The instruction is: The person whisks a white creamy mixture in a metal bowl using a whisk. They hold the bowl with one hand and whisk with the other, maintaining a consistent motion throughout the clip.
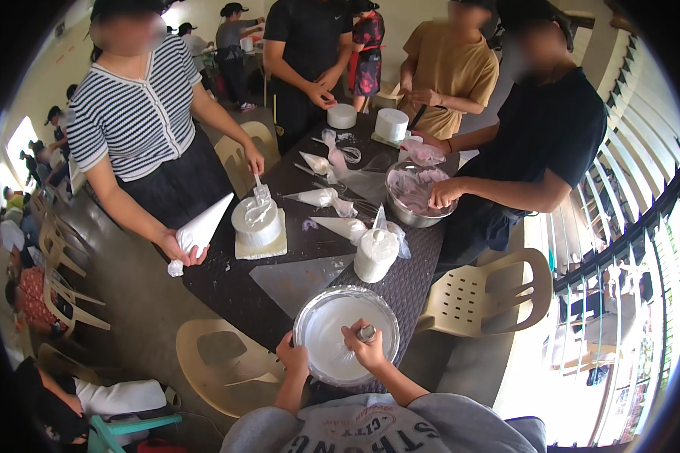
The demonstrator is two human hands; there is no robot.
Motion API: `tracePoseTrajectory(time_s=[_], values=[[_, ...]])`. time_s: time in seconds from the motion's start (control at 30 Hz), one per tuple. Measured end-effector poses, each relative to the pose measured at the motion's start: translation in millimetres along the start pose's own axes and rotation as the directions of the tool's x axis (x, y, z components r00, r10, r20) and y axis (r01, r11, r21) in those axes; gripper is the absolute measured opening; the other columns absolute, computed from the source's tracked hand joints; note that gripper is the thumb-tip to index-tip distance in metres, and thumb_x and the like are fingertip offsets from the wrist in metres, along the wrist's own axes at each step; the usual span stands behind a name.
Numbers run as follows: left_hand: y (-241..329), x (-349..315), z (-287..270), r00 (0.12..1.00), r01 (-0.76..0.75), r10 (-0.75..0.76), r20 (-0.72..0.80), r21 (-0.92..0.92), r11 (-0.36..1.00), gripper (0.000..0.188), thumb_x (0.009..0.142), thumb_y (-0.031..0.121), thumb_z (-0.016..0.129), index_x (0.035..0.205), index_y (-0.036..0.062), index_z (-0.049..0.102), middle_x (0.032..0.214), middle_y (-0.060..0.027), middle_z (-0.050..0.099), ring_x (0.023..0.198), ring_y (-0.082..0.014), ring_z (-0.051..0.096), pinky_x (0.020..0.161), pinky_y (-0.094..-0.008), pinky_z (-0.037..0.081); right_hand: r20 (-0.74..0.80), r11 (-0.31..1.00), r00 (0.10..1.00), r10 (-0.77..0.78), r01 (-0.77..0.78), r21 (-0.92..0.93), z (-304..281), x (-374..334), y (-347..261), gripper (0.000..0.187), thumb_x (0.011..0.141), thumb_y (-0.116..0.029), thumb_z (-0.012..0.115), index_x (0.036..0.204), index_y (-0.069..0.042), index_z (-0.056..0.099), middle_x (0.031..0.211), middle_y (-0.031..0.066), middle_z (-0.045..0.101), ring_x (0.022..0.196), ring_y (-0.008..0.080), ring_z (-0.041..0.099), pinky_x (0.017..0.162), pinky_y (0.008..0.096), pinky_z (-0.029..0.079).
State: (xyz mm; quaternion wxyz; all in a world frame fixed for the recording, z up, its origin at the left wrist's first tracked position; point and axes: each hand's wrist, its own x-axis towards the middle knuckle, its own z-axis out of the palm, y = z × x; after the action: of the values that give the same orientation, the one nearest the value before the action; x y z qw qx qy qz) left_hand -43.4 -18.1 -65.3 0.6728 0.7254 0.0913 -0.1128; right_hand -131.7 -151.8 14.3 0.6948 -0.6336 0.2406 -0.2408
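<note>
A metal mixing bowl (300, 317) with smooth white cream (329, 321) inside stands at the near end of the dark table. My left hand (293, 356) grips the bowl's left side near the rim. In my right hand (363, 346) is a whisk (366, 332), closed in my fist by its metal handle. The wires dip into the cream, mostly hidden under the hand. Just beyond the bowl is a white tub (376, 257) with a cream-smeared spatula (381, 220) upright in it.
Across the table (227, 283) are several filled piping bags (338, 225), a white round cake (256, 221) being spread by a co-worker, and a bowl of pinkish cream (415, 215) worked by another. Plastic chairs stand left (211, 362) and right (487, 294).
</note>
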Motion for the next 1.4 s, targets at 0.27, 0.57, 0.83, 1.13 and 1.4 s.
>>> tracePoseTrajectory(time_s=[0.27, 0.57, 0.83, 1.13, 1.4], values=[[7.6, -0.2, 3.3, 1.0, 0.017, -0.017, 0.005, 0.044, 0.999, 0.045, 0.055, -0.012, 0.038, 0.093, -0.0077, 0.061, 0.077, -0.01, 0.062, 0.07, -0.0142, 0.056, 0.067, -0.0248, 0.044, 0.014, 1.0, 1.0, 0.002, -0.002, -0.029, -0.5, 5.8, -4.0, 0.021, 0.079, -0.004, 0.061, 0.065, -0.005, 0.046, 0.053, 0.0006, 0.05, 0.047, 0.0057, 0.046, 0.042, 0.0221, 0.036], [1.6, 3.3, 5.4, 1.0, 0.026, -0.027, 0.015, 0.038, 0.999, 0.046, 0.055, -0.012, 0.038, 0.094, -0.0067, 0.061, 0.078, -0.011, 0.062, 0.072, -0.0154, 0.057, 0.067, -0.0253, 0.044, -0.005, 1.0, 1.0, 0.012, -0.012, 0.02, -2.7, 7.6, -0.3, 0.02, 0.078, -0.006, 0.061, 0.064, -0.006, 0.048, 0.052, -0.0009, 0.051, 0.048, 0.0044, 0.047, 0.043, 0.0213, 0.037], [-4.8, 7.1, 7.2, 0.995, -0.101, 0.103, -0.018, 0.081, 0.992, 0.047, 0.056, -0.012, 0.04, 0.097, -0.006, 0.061, 0.068, -0.0077, 0.058, 0.044, -0.01, 0.047, 0.037, -0.0236, 0.033, -0.023, 1.0, 1.0, 0.017, -0.017, -0.013, -1.1, 7.6, 0.9, 0.019, 0.078, -0.003, 0.061, 0.065, -0.005, 0.047, 0.053, 0.001, 0.052, 0.048, 0.0055, 0.047, 0.043, 0.0218, 0.037], [-14.1, 8.9, 7.7, 0.995, -0.102, 0.103, -0.009, 0.069, 0.992, 0.049, 0.055, -0.011, 0.039, 0.098, -0.0052, 0.061, 0.067, -0.0062, 0.058, 0.044, -0.0085, 0.046, 0.037, -0.0228, 0.032, -0.007, 1.0, 1.0, 0.013, -0.013, -0.003, -4.5, 11.4, 8.7, 0.02, 0.079, 0.003, 0.058, 0.066, -0.003, 0.044, 0.054, 0.0034, 0.05, 0.048, 0.0082, 0.047, 0.043, 0.0235, 0.037], [-10.0, 6.5, 8.4, 0.996, -0.083, 0.084, -0.004, 0.066, 0.994, 0.048, 0.056, -0.012, 0.039, 0.097, -0.0055, 0.061, 0.075, -0.0089, 0.061, 0.063, -0.0128, 0.053, 0.059, -0.0239, 0.04, 0.005, 1.0, 1.0, -0.019, 0.019, 0.022, -11.0, 7.8, 10.7, 0.018, 0.079, 0.004, 0.057, 0.068, -0.002, 0.044, 0.055, 0.0035, 0.05, 0.048, 0.0083, 0.047, 0.044, 0.0234, 0.038]])
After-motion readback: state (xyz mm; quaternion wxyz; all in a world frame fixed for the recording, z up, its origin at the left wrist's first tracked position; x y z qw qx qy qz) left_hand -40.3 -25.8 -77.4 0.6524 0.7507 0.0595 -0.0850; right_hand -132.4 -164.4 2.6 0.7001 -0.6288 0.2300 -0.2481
